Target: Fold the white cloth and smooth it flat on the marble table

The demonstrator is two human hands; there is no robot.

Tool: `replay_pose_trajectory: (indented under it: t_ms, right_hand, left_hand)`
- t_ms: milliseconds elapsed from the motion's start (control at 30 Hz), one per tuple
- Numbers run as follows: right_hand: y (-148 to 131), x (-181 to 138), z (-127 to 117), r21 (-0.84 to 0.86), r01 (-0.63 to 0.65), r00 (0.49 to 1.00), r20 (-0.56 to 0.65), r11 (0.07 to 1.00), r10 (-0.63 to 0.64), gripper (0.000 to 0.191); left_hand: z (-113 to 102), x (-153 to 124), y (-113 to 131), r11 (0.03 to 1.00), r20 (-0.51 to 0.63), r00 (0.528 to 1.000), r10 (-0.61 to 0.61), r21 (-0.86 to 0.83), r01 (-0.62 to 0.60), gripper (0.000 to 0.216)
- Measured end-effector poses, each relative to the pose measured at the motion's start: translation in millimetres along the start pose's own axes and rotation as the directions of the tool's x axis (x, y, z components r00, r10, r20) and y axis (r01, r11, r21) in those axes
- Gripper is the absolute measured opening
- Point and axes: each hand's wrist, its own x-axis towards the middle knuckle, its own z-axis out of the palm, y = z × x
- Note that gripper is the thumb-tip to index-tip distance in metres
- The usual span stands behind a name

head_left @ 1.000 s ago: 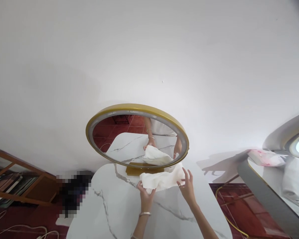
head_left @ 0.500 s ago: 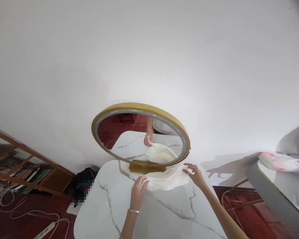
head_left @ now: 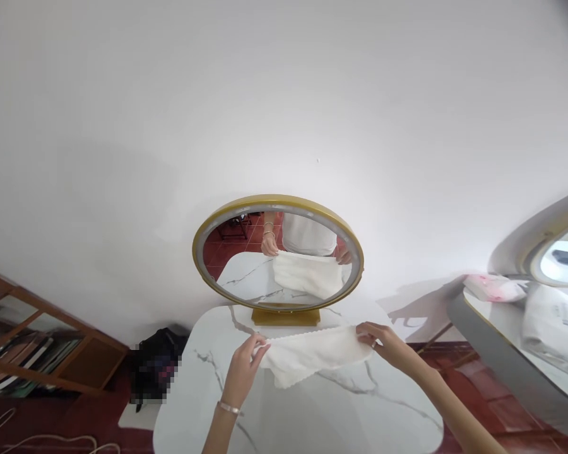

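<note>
A white cloth (head_left: 307, 356) hangs stretched between both my hands above a white marble table (head_left: 312, 416). My left hand (head_left: 245, 369) pinches its left corner, a bracelet on the wrist. Fingers of my right hand (head_left: 381, 342) are closed on the right corner. Behind the cloth a round gold-framed mirror (head_left: 278, 252) stands on a gold base at the table's far edge. It reflects the hands and the spread cloth.
A white wall rises behind the mirror. A wooden shelf with books (head_left: 33, 359) stands low at the left, a dark bag (head_left: 155, 362) beside it. At the right sits another surface with a pink pack (head_left: 495, 287) and white bags. The floor is red tile.
The cloth was bunched in front of the mirror's base; both hands have moved apart and pulled it out flat between them. My view has shifted a little to the left.
</note>
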Motion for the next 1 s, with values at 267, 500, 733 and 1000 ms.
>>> replay_pose_trajectory:
  t_ms: [267, 500, 733, 1000]
  right_hand:
    - [-15.6, -18.7, 3.1, 0.023, -0.115, 0.992, -0.054, 0.993, 0.116, 0.023]
    - [-38.1, -29.6, -31.6, 0.045, -0.086, 0.994, -0.059, 0.995, 0.088, 0.029]
    - [-69.9, -41.3, -89.6, -0.095, -0.019, 0.994, -0.11, 0.995, 0.008, 0.037]
    - [-77.7, -32.8, -154.1, -0.197, -0.011, 0.929, -0.364, 0.98, -0.063, 0.044]
  left_hand:
    - [-14.4, 13.5, -16.7, 0.98, 0.098, 0.98, 0.174, 0.084, -0.183, 0.038]
    - [-33.6, 41.3, -7.6, 0.948, 0.178, 0.935, 0.306, 0.037, -0.317, 0.033]
    - [-54.6, 59.4, 26.3, 0.891, 0.126, 0.883, 0.452, -0.028, -0.452, 0.027]
    - [-57.6, 90.1, 100.6, 0.821, 0.128, 0.842, 0.524, 0.185, -0.539, 0.027]
